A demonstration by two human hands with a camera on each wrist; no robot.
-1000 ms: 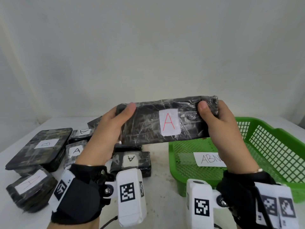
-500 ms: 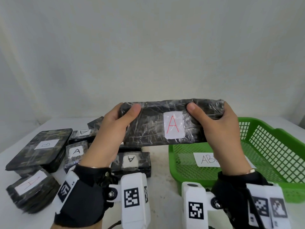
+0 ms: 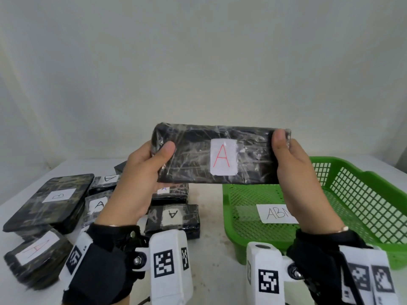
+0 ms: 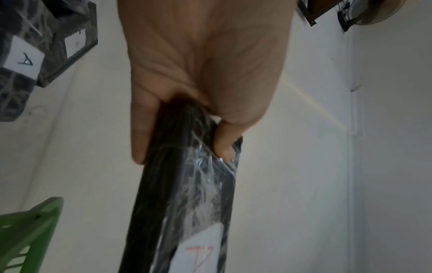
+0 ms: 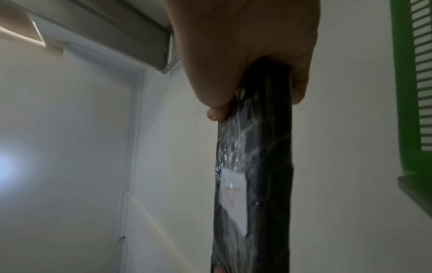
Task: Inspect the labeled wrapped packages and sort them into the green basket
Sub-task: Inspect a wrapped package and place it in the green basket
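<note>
I hold a long black package wrapped in clear film (image 3: 191, 155) upright in the air, its white label with a red A (image 3: 222, 159) facing me. My left hand (image 3: 154, 159) grips its left end, thumb on the front and fingers behind. My right hand (image 3: 286, 155) grips the right end the same way. The package (image 4: 187, 194) runs away from my left hand (image 4: 187, 138) in the left wrist view, and the same package (image 5: 254, 175) shows edge-on below my right hand (image 5: 252, 92) in the right wrist view. The green basket (image 3: 361, 208) sits below right, with a paper reading "ABN" (image 3: 275, 213) inside.
Several black wrapped packages lie on the white table (image 3: 211, 216) at the left: a wide flat one labeled B (image 3: 50, 199), one with a red A (image 3: 35, 249) at the front left, and small ones marked A (image 3: 174, 219) near the middle. A plain wall rises behind.
Both hands have shifted the package slightly right and levelled it. My right thumb has slid from the label's side out to the package's right end.
</note>
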